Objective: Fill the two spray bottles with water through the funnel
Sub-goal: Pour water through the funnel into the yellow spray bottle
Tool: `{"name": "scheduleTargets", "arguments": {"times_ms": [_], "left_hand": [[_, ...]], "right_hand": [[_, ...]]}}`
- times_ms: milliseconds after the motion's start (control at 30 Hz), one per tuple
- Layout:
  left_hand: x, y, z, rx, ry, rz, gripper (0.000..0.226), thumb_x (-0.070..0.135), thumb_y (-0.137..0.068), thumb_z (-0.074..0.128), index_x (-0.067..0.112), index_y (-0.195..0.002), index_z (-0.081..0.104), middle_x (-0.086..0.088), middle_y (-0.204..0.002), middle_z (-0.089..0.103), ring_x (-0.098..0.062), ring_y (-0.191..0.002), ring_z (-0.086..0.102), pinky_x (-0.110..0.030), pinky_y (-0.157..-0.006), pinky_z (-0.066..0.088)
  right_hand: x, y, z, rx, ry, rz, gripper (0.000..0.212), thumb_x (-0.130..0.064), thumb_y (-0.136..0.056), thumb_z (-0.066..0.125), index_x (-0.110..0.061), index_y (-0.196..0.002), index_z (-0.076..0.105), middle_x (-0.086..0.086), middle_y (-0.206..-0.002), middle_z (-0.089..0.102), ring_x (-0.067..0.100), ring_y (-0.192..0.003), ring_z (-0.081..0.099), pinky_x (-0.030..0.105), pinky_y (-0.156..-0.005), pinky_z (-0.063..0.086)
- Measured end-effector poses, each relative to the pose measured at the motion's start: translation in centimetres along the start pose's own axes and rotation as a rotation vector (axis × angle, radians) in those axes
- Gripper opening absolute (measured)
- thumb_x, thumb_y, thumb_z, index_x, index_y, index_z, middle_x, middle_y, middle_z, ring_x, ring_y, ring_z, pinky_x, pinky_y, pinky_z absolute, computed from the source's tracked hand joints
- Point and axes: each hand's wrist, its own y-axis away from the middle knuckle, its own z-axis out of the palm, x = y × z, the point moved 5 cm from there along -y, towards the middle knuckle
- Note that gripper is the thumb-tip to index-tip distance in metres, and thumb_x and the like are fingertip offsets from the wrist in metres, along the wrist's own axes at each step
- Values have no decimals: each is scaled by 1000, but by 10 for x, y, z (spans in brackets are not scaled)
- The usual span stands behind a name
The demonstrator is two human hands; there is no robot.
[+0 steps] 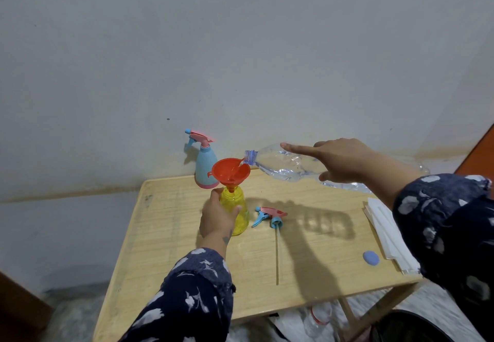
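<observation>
Yellow see-through plastic spray bottle (238,212) stands upright near the middle of the pale wooden worktop (165,234), head off, w/ an orange-red plastic funnel (230,171) seated in its neck. Step in hand, by my read: filling this first bottle; a thin stream of water runs from the mouth of the big clear crinkled plastic water bottle (283,164), tipped nearly level, into the funnel bowl. Fill level in the yellow body is hard to judge thru the tint. Left hand (217,214) has its grip closed round the yellow bottle's shoulder, steadying it. Right hand (339,161) is wrapped on the water bottle's body from above, index finger stretched out straight along it, thumb underneath; grip is holding that bottle. Next move prob. calls for levelling the water bottle off before the funnel backs up, then lifting the funnel across to the other one. That one, a light-blue plastic spray bottle w/ pink base (206,166), stands at the back edge by the wall w/ its pink-and-blue trigger head on, so it'd need unscrewing first. The loose pink-and-blue trigger head w/ long dip tube (270,216) lies just right of the yellow bottle. Further right: a small blue cap (371,258) and a stack of white paper sheets (385,232).
</observation>
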Motion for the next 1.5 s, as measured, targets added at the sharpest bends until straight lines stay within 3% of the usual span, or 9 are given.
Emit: {"name": "scheduleTargets", "arguments": {"times_ms": [233,367,567,700,833,1033,1233,1333,1500], "left_hand": [[2,1,-1,-4,-1,-7,54,34,-81,75,26,-127,47,-1,-125,62,-29,-113,58,-39,-85,48],[1,2,-2,-13,11,2,53,34,-82,74,27,-127,46,-1,-124,62,-29,-112,59,-39,-85,48],[0,4,-6,-16,2,6,53,36,-84,72,25,-129,45,-3,-127,61,-32,-114,57,-39,-85,46],[2,7,-4,-19,17,6,58,36,-85,72,23,-133,43,-7,-130,59,-35,-115,57,-43,-89,47],[3,8,-3,-13,30,0,60,36,-84,73,21,-133,43,-10,-131,59,-37,-118,56,-46,-93,47],[-2,5,0,-15,53,25,59,39,-82,74,21,-130,44,-11,-130,61,-37,-116,57,-47,-93,49],[-3,4,0,-10,61,36,57,38,-81,75,22,-128,46,-9,-130,61,-35,-116,58,-47,-92,49],[-5,4,0,-17,75,46,58,37,-81,76,22,-128,46,-9,-131,61,-35,-117,57,-48,-94,48],[-2,3,0,-38,61,60,57,38,-82,74,22,-128,44,-9,-132,60,-36,-117,57,-48,-93,48]], "right_hand": [[-3,4,18,-34,-195,32,109,-33,-84,69,-69,-122,-27,0,-106,59,21,-87,56,31,-69,47],[-6,7,36,-3,-443,73,112,-33,-81,72,-73,-119,-25,2,-119,59,20,-99,56,31,-79,45],[18,22,76,180,-853,311,114,-26,-76,78,-59,-138,-13,8,-109,59,2,-67,48,28,-83,41],[43,35,105,348,-980,507,118,-24,-77,77,-57,-137,-19,11,-122,57,24,-99,59,32,-88,43],[55,37,119,536,-992,599,117,-15,-79,74,-48,-142,-20,5,-148,38,24,-118,52,36,-92,45],[66,34,134,721,-1063,754,117,-14,-81,73,-54,-139,-20,15,-140,43,25,-123,48,30,-94,39],[64,35,140,727,-1021,780,122,-16,-78,76,-55,-138,-23,15,-144,41,25,-128,47,27,-86,41],[59,40,136,714,-982,751,125,-14,-76,78,-50,-139,-23,12,-154,27,25,-133,42,32,-90,46],[48,47,124,669,-941,736,130,-15,-70,82,-43,-141,-23,17,-155,24,35,-127,48,41,-93,49]]}}
